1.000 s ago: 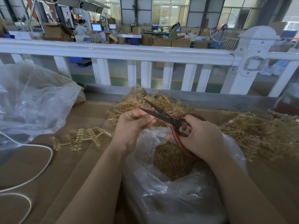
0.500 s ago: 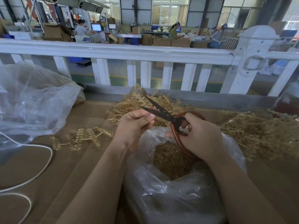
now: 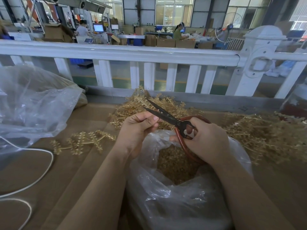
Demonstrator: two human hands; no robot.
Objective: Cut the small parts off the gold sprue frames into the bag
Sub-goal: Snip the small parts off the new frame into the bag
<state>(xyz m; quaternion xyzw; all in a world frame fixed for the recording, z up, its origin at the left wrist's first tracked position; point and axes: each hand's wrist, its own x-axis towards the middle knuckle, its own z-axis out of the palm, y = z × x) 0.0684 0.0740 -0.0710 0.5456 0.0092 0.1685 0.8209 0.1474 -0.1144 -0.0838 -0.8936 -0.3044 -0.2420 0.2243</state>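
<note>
Scissors [image 3: 167,115] in right hand [image 3: 207,140] grip

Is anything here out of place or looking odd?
Nothing stands out. One gold sprue frame lies alone left of the open bag, apart from the piles behind, but nothing looks spilled or damaged.

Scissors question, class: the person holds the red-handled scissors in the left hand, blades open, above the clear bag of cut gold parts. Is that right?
Not quite. The head view shows the scissors in the right hand, not the left; the blades are open above the bag.
</note>
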